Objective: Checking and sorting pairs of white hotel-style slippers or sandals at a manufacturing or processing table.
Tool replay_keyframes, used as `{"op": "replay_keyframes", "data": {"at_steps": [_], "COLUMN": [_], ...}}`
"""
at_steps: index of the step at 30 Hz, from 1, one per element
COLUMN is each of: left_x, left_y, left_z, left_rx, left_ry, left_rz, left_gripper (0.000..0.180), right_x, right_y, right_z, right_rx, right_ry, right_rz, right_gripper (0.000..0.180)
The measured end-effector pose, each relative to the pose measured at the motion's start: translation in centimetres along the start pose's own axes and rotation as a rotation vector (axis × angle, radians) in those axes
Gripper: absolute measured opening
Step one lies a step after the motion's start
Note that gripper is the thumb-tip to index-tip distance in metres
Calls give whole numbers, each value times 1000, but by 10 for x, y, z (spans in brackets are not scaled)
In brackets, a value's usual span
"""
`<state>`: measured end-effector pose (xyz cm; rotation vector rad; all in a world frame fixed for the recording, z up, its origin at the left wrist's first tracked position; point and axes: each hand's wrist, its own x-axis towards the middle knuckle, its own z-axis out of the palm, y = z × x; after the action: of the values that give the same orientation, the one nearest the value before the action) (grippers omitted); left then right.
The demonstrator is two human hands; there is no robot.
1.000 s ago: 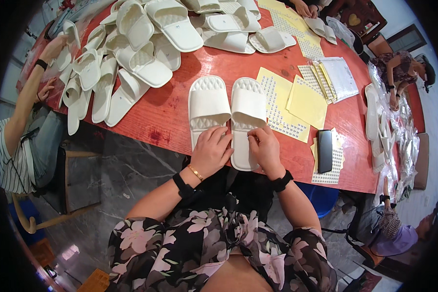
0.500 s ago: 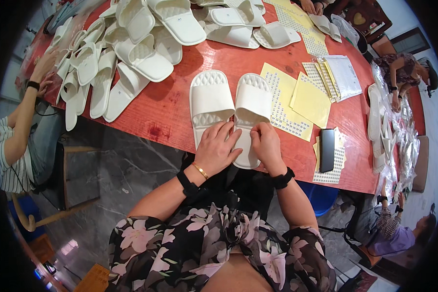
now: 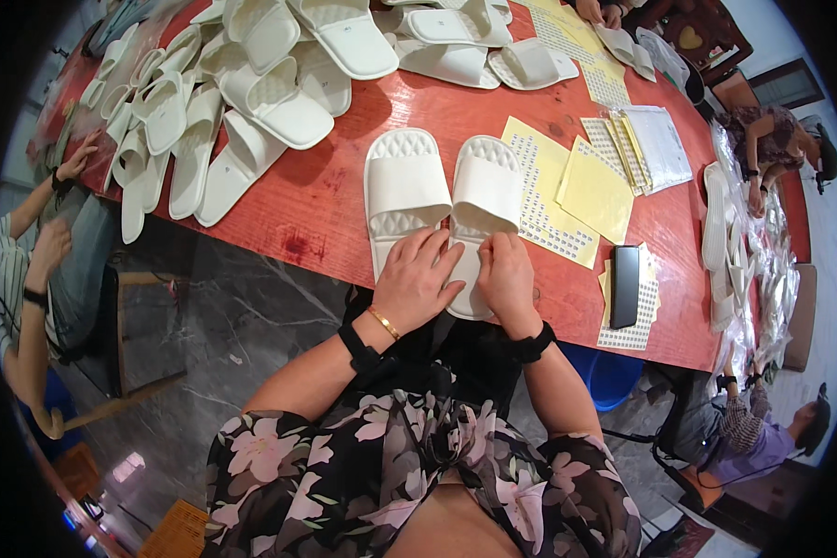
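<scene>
Two white slide slippers lie side by side at the table's near edge, toes pointing away from me. My left hand [image 3: 418,279] rests across the heel part of the left slipper [image 3: 406,181], its fingers stretched out and reaching to the inner edge of the right slipper [image 3: 488,191]. On the right slipper's footbed, just behind the strap, my right hand [image 3: 508,277] presses down with fingers curled together. Whatever its fingertips pinch, if anything, is hidden. Yellow-backed sticker sheets [image 3: 560,244] lie just right of the pair.
A big heap of white slippers [image 3: 279,102] covers the red table's [image 3: 288,244] far left. A black phone [image 3: 625,288] lies on sticker sheets at right; beyond are plastic bags [image 3: 658,149]. One person sits at left [image 3: 51,251]; others work at the far side and right.
My hands stay on the slippers, nearly still; the right hand shifts only slightly. The person at left has drawn one hand back from the slipper heap.
</scene>
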<state>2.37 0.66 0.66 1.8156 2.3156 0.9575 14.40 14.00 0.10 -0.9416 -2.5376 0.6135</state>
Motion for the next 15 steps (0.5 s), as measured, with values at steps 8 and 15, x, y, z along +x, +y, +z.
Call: {"op": "replay_keyframes", "data": {"at_steps": [8,15], "left_x": [-2,-3], "left_y": [-2,-3], "left_z": [1,3], "left_rx": [5,9], "left_ry": [4,7], "left_rz": [1,8], "left_gripper": [51,52], "right_x": [-1,-6], "right_y": [8,7], "right_z": [-10,-10], "right_rx": [286,467], "right_ry": [-53,-12], "right_rz": [59,171], "right_gripper": [7,12]}}
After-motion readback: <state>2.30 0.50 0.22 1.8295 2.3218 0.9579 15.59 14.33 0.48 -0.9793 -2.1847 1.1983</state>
